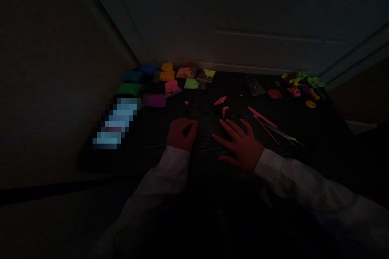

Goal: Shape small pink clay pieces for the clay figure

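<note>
The room is dim. My left hand (181, 134) rests over the dark table, thumb and forefinger pinched together; anything between the tips is too small to make out. My right hand (240, 145) lies open with fingers spread on the tabletop, holding nothing. Just beyond its fingertips sits a dark piece with pink on it (225, 112), and behind that a pink speckled piece (221, 100), both looking like modelling clay. A small pink lump (186, 102) lies beyond my left hand. To the right are a pink knife-like tool (263, 116), a thin pink stick (268, 131) and scissors (282, 133).
Clay packets line the back left, among them green (130, 89), purple (156, 100), pink (172, 87) and lime (191, 83). A lit, pixelated screen (117, 123) lies at left. Colourful clay flowers (304, 83) and a red lump (274, 94) occupy the back right. A pale panel (243, 16) rises behind.
</note>
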Tool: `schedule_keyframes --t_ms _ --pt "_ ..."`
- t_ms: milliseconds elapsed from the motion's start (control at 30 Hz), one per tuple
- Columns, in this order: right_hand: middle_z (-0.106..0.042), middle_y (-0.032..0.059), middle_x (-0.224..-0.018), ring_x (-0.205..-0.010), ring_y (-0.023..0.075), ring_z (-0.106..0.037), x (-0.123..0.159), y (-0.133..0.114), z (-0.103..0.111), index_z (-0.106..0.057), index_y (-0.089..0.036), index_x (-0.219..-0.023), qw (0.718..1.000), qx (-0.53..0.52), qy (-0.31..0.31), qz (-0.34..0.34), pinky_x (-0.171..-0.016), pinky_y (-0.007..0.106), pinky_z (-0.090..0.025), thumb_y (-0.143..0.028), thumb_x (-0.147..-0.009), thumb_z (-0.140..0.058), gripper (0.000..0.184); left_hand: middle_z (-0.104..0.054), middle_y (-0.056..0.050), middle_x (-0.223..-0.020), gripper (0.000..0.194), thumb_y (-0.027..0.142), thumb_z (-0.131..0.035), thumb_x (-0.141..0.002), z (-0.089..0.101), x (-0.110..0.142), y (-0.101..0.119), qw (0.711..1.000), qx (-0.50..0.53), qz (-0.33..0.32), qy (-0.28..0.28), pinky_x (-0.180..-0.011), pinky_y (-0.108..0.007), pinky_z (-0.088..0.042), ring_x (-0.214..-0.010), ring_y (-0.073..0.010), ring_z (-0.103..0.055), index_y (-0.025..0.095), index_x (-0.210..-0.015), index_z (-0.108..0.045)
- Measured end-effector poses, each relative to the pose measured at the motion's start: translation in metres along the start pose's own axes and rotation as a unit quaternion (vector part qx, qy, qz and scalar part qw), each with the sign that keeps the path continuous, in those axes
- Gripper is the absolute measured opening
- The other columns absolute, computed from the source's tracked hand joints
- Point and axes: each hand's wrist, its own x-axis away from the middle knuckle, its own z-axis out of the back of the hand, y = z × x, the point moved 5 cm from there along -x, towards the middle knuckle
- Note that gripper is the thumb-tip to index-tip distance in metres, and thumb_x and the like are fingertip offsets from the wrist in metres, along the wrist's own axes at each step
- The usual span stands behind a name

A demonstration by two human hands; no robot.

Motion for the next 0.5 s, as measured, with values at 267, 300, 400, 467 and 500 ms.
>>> schedule_keyframes --t_ms 267,300,400,467,500 --pt "-0.032 0.0086 -0.137 -0.126 0.0245 -0.024 0.005 0.017 0.009 -0.049 -0.026 -0.118 0.993 0.0 0.07 -0.094 -0.1 0.049 -0.009 -0.042 -0.083 -0.041 0.04 -0.063 -0.002 -0.085 0.015 0.03 -0.061 -0.067 -0.011 0.002 0.014 0.994 -0.022 -0.087 -0.067 -0.083 -0.037 -0.039 -0.088 -0.0193 -0.052 0.025 -0.079 -0.068" --pt "-0.035 0.0076 -0.136 -0.125 0.0241 -0.026 0.006 0.015 0.01 -0.052 -0.026 -0.115 0.993 -0.001 0.073 -0.097 -0.1 0.049 -0.009 -0.04 -0.083 -0.041 0.037 -0.063 -0.002 -0.086 0.015 0.032 -0.062 -0.066 -0.012 0.003 0.016 0.991 -0.035 -0.103 -0.079 -0.083 -0.039 -0.038 -0.089 -0.0203 -0.052 0.027 -0.078 -0.068" --pt "-0.037 0.0064 -0.135 -0.125 0.0236 -0.027 0.01 0.004 0.01 -0.053 -0.026 -0.113 0.991 0.009 0.069 -0.116 -0.1 0.05 -0.008 -0.037 -0.084 -0.041 0.034 -0.063 -0.001 -0.09 0.014 0.033 -0.059 -0.068 -0.012 0.011 0.027 0.982 -0.079 -0.141 -0.097 -0.083 -0.043 -0.033 -0.094 -0.0233 -0.048 0.03 -0.078 -0.068" --pt "-0.034 0.0077 -0.137 -0.125 0.0241 -0.026 0.012 -0.005 0.007 -0.049 -0.025 -0.118 0.988 0.014 0.058 -0.139 -0.1 0.051 -0.008 -0.039 -0.084 -0.039 0.038 -0.063 -0.001 -0.094 0.017 0.03 -0.057 -0.069 -0.01 0.019 0.037 0.975 -0.112 -0.164 -0.097 -0.083 -0.045 -0.03 -0.096 -0.0255 -0.047 0.031 -0.081 -0.068" --pt "-0.032 0.0087 -0.138 -0.125 0.0247 -0.025 0.013 -0.009 0.005 -0.047 -0.025 -0.121 0.988 0.014 0.052 -0.148 -0.1 0.051 -0.008 -0.041 -0.084 -0.038 0.041 -0.063 -0.002 -0.092 0.019 0.029 -0.057 -0.068 -0.009 0.023 0.042 0.972 -0.128 -0.175 -0.089 -0.082 -0.046 -0.029 -0.096 -0.0267 -0.046 0.031 -0.083 -0.068"
